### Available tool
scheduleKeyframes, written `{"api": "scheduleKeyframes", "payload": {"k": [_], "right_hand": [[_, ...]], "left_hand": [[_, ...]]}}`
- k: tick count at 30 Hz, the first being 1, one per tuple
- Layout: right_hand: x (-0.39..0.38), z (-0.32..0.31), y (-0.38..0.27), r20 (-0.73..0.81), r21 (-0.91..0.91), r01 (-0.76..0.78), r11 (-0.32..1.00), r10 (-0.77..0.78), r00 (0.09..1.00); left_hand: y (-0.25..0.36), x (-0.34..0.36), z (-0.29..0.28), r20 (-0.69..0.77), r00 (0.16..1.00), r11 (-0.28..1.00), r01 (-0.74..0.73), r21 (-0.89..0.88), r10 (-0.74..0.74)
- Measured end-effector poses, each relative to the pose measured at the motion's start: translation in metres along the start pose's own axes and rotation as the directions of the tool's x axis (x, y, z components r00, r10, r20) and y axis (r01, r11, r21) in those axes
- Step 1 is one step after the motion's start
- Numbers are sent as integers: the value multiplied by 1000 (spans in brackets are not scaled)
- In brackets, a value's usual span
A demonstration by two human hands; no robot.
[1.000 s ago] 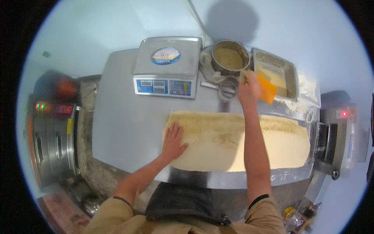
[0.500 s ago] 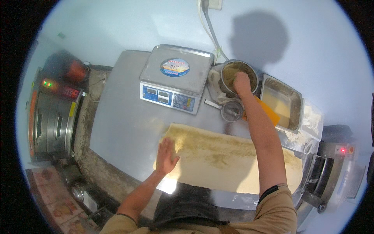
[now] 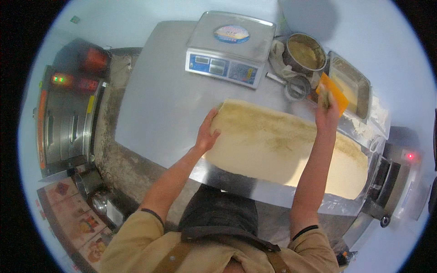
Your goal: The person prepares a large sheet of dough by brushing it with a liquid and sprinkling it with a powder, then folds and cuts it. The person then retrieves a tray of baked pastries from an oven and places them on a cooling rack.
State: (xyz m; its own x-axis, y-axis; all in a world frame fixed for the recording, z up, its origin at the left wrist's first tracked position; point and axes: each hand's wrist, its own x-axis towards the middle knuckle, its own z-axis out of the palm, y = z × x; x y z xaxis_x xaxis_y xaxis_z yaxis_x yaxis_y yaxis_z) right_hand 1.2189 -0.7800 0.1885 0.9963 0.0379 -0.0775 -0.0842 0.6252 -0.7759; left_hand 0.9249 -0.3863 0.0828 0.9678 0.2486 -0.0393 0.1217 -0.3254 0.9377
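A long sheet of pale dough (image 3: 255, 152) lies on the metal table, a greenish-brown powdery layer spread over its far side. My left hand (image 3: 208, 132) rests at the dough's left end, thumb apart from the fingers. Above the dough's far right side, my right hand (image 3: 328, 107) has its fingers curled around a small amount of the brownish powder. An orange plastic sheet (image 3: 340, 91) shows just behind that hand; whether they touch I cannot tell. The round metal pot (image 3: 304, 52) beyond holds more of the same brownish stuff.
A digital scale (image 3: 231, 43) stands at the back of the table (image 3: 150, 100). A small handled strainer (image 3: 298, 87) lies before the pot. To the right are a rectangular metal tray (image 3: 357, 86) and white flour (image 3: 364, 127). A steel oven (image 3: 68, 123) stands left.
My right hand has come out of the pot and moved toward me, over the dough's far edge. My left hand has shifted to the dough's left edge. The whole view has tilted downward.
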Motion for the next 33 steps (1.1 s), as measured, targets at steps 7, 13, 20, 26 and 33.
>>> {"api": "scheduleKeyframes", "payload": {"k": [7,13,20,26,33], "right_hand": [[-224,24,111,-653,-208,-96,973,-65,755],[-260,46,161,-601,35,-97,995,99,793],[-229,77,195,-509,-264,-390,882,216,833],[-208,10,173,-148,-615,-98,782,8,989],[-239,-80,39,-736,-116,208,971,-225,638]], "left_hand": [[2,-6,-7,17,986,986,-166,27,165],[-3,-32,0,15,991,991,-131,32,130],[-7,-35,2,44,982,982,-186,32,185],[-8,-25,3,50,984,981,-174,85,170],[22,9,38,194,962,723,-271,636,190]]}}
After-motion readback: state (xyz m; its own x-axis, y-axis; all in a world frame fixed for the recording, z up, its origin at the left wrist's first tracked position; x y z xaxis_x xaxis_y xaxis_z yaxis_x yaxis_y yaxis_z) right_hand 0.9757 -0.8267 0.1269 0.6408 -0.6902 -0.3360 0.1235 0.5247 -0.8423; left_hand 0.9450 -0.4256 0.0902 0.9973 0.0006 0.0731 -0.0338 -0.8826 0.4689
